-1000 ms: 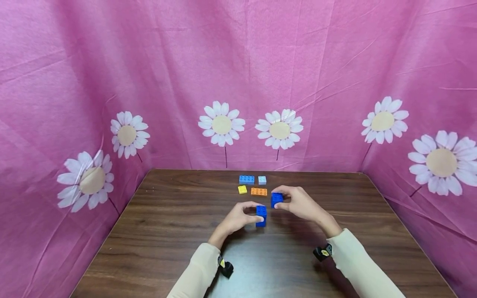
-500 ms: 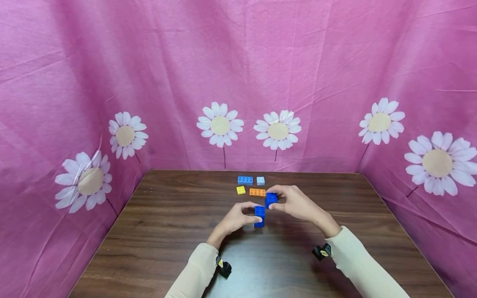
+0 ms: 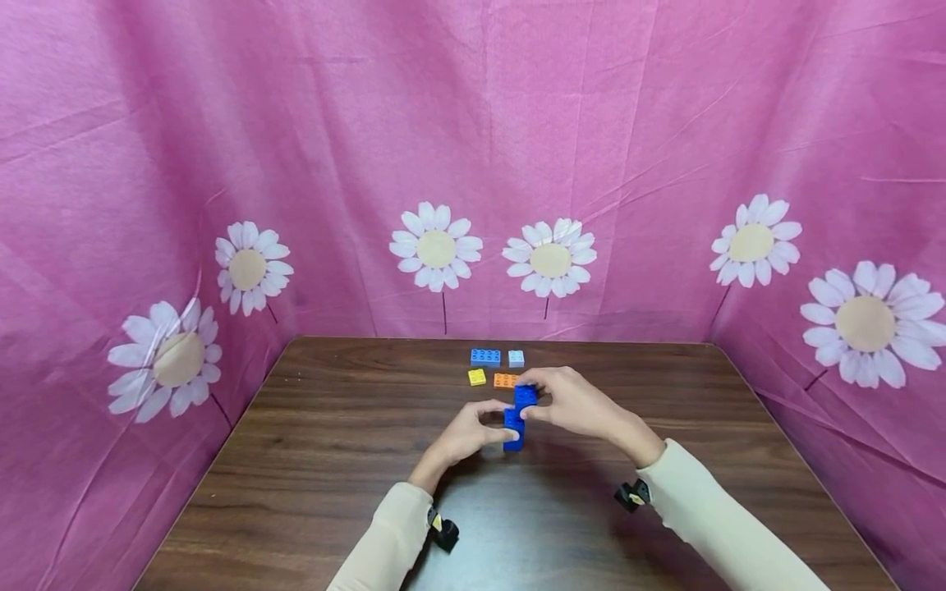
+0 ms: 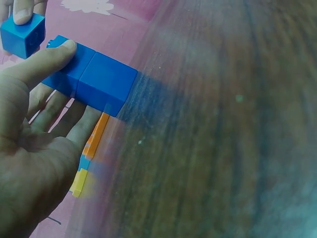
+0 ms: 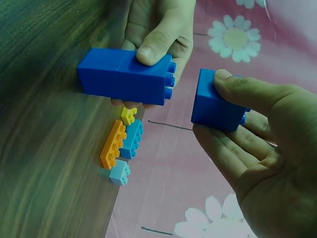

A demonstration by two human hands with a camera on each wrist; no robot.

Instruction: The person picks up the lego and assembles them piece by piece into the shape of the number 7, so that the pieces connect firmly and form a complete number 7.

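My left hand [image 3: 467,433] grips a stack of two dark blue toy bricks [image 5: 119,77], thumb on the near side and fingers behind. The stack stands upright on the table, studs up. My right hand [image 3: 580,404] pinches a third dark blue brick [image 5: 215,101] between thumb and fingers. That brick hangs just above the stack's studs, and a gap between them shows in the right wrist view. In the left wrist view the single brick [image 4: 24,35] appears at the upper left, apart from the stack [image 4: 94,72].
Behind the hands lie a blue brick [image 3: 485,357], a light blue brick [image 3: 516,359], a yellow brick [image 3: 476,377] and an orange brick [image 3: 505,380], partly hidden by the right hand. The wooden table [image 3: 332,443] ends at a pink flowered curtain [image 3: 488,123].
My right hand has moved left with its blue brick, from beside the stack to over it. The left hand keeps its grip on the stack, which stays in place.
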